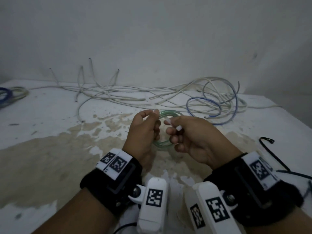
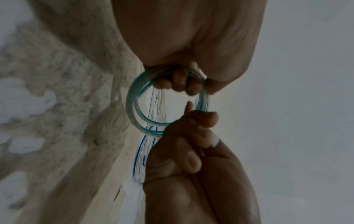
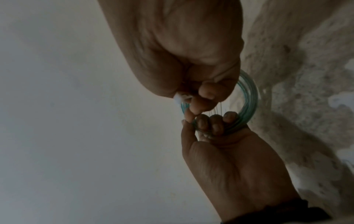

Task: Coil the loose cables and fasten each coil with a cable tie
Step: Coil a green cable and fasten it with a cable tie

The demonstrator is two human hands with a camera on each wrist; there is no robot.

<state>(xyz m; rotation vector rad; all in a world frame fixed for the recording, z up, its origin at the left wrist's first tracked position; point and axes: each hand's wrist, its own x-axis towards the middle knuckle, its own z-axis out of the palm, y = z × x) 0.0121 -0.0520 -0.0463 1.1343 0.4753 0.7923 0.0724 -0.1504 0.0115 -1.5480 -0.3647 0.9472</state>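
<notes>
A small coil of clear green cable [image 1: 164,144] hangs upright above the table between my two hands. My left hand [image 1: 155,122] grips its left side; in the left wrist view its fingers [image 2: 180,81] curl through the coil [image 2: 134,109]. My right hand [image 1: 170,130] holds the coil's right side and pinches a white cable tie [image 1: 179,127] between thumb and fingers. The tie [image 3: 180,97] shows white at the right fingertips [image 3: 206,94], beside the coil [image 3: 250,97]. The tie's path round the coil is hidden by fingers.
A tangle of loose white cables [image 1: 135,97] lies along the back of the stained white table [image 1: 50,149], with blue-striped loops [image 1: 211,105] at the right. A coiled bundle [image 1: 10,95] sits at the far left. A black cable tie [image 1: 268,142] lies to the right, near the table's edge.
</notes>
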